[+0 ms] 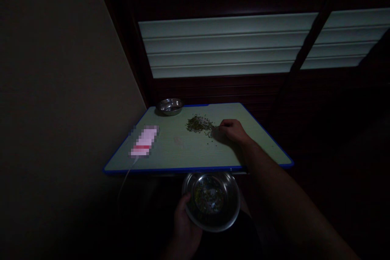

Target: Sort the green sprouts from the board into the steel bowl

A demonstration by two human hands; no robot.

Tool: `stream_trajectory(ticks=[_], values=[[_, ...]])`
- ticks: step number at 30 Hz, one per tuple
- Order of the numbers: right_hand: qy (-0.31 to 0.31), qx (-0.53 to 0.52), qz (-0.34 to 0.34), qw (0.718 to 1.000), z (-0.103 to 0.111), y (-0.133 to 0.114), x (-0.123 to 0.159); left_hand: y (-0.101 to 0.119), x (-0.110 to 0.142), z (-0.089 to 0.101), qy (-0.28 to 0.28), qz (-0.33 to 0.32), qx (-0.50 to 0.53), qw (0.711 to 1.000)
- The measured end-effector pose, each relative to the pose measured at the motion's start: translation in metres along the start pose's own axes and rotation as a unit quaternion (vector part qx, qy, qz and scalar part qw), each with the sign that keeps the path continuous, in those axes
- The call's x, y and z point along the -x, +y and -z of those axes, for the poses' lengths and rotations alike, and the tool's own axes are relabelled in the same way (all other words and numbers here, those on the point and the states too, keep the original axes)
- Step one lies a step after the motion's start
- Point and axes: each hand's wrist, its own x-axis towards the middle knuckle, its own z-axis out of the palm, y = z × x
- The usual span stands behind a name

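Note:
My left hand (186,223) grips a shiny metal bowl (234,207) by its left side, just below the table's front edge. Small greenish bits lie in the bottom of that bowl. My right hand (232,129) is closed above the tabletop, at the right side of a pile of small green grains (197,124), which look like beans. A pale, see-through piece (215,131) shows at its fingertips, too dim to name. A few grains lie scattered around the pile.
The pale green table (164,160) has a blue rim. A second metal bowl (170,107) stands at its back left corner. A blurred-out phone-like device (144,142) lies at the left with a white cable (125,178) hanging over the edge. Dark louvred panels (225,44) rise behind.

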Motion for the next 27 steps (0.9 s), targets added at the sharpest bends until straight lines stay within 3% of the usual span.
stream_trajectory(ticks=[12, 27], values=[[-0.011, -0.008, -0.012, 1.000, -0.0002, -0.0014, 0.0018, -0.0001, 0.0014, -0.0032, 0.019, -0.007, -0.007, 1.000], [0.016, 0.024, 0.011, 1.000, -0.0015, 0.0021, -0.0001, 0.0007, 0.0014, -0.0007, -0.003, 0.009, 0.014, 1.000]])
